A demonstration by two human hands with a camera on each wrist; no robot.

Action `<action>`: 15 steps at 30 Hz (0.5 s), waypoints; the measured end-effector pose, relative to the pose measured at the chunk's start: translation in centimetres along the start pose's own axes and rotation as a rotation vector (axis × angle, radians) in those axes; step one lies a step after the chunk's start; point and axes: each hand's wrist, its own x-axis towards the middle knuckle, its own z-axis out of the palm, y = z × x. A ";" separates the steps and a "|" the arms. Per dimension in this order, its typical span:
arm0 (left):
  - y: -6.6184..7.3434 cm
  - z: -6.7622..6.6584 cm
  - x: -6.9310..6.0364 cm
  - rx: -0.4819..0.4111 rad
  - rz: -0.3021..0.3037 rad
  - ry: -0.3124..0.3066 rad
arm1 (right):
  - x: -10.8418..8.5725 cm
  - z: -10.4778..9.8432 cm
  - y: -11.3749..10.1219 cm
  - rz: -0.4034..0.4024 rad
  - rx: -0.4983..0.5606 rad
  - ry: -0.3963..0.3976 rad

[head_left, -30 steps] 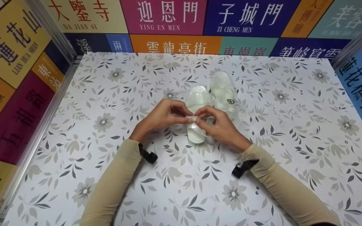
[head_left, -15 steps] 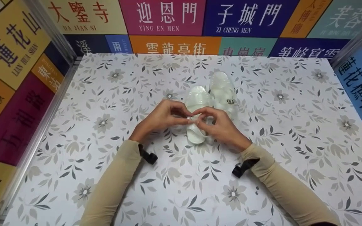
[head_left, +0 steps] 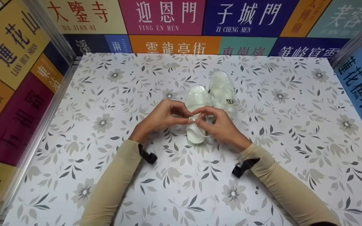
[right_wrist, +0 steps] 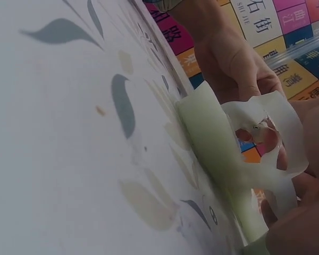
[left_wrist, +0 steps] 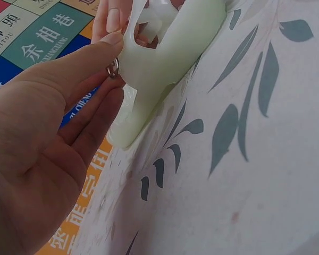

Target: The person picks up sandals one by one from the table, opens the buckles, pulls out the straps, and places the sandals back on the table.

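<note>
A pale, translucent jelly sandal [head_left: 196, 135] lies on the patterned table under both hands. At its ankle strap [right_wrist: 290, 130], my left hand [head_left: 160, 116] pinches near a small metal buckle [left_wrist: 113, 68] with thumb and fingertips. From the other side, my right hand [head_left: 220, 125] pinches the strap between thumb and index finger, close against the left fingertips. Exactly how the strap end sits in the buckle is hidden by the fingers. Touching or nearly touching on the right is a matching sandal [head_left: 221, 83] with a dark mark on its side, partly behind the right hand.
The white table [head_left: 121, 188] carries a grey leaf and flower print. Colourful panels [head_left: 165, 18] with large characters stand along the back and both sides, with metal frame rails [head_left: 47, 116] at the corners. A black camera strap is on each wrist.
Both hands stay almost in place at the buckle, with only slight shifts of the right fingers on the strap. Both sandals keep their places.
</note>
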 end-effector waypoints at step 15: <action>-0.1 -0.4 -0.2 0.010 -0.047 -0.015 | 0.0 -0.1 -0.1 -0.115 0.103 0.071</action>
